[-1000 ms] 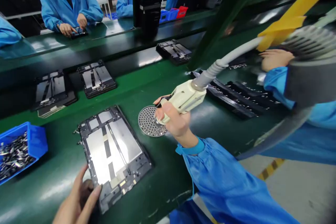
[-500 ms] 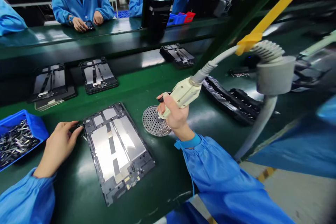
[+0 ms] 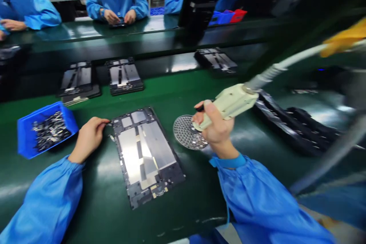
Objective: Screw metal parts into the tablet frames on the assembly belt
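A tablet with its inside laid bare (image 3: 166, 139) lies on the green bench, silver battery plates and dark frame showing. At its upper left corner is my left hand (image 3: 89, 137), thumb and forefinger pinched together; whatever they grip is too small to make out. My right hand (image 3: 219, 131) is wrapped round a cream-coloured electric screwdriver (image 3: 236, 101) with a black lever and a pale cable. The tool's tip is hidden by my fingers. Under and beside that hand sits a round perforated metal dish (image 3: 185, 131) with small screws at its right side.
Left of my hand stands a blue bin (image 3: 25, 133) of small metal parts. Several opened tablets (image 3: 126, 76) lie along the back. Dark curved casings (image 3: 288, 126) rest at right, near a thick grey hose (image 3: 323, 160). Across the bench a co-worker's hands (image 3: 120, 17) handle a small device.
The view has swung left, so the bench things appear farther right. My left thumb and forefinger have closed together at the tablet's corner. The right hand still holds the screwdriver over the dish.
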Demonstrator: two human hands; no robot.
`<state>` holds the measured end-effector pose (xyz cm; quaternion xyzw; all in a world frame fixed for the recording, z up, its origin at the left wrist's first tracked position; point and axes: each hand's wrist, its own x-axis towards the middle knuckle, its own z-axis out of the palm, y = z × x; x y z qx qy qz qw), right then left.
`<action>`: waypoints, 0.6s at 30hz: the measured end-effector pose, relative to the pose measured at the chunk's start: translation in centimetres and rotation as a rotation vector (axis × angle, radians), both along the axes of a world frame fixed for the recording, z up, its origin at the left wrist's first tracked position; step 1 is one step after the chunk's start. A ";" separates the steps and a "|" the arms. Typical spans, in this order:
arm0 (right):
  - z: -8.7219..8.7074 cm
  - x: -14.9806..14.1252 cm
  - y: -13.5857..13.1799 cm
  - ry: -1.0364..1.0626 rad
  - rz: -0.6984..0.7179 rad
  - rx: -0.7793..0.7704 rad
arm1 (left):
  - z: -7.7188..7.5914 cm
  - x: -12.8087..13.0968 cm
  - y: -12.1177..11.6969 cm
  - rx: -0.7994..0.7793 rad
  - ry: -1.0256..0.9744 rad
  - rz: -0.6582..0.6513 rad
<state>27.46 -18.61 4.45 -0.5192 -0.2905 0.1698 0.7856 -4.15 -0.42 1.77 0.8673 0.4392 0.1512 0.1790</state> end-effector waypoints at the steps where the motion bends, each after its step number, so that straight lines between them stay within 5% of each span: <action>1: 0.0 0.0 0.0 -0.005 -0.011 0.008 | 0.1 0.0 -0.1 -0.025 -0.017 -0.016; 6: 0.8 0.2 -0.1 0.023 0.003 0.057 | 0.5 0.0 -0.4 -0.126 -0.025 -0.047; 11: 3.7 -1.5 -1.8 0.029 0.029 0.087 | 0.7 0.4 -0.6 -0.119 0.027 -0.027; 18: 6.0 -8.7 -5.1 -0.007 0.505 0.023 | 0.8 0.8 -1.0 -0.085 0.117 0.043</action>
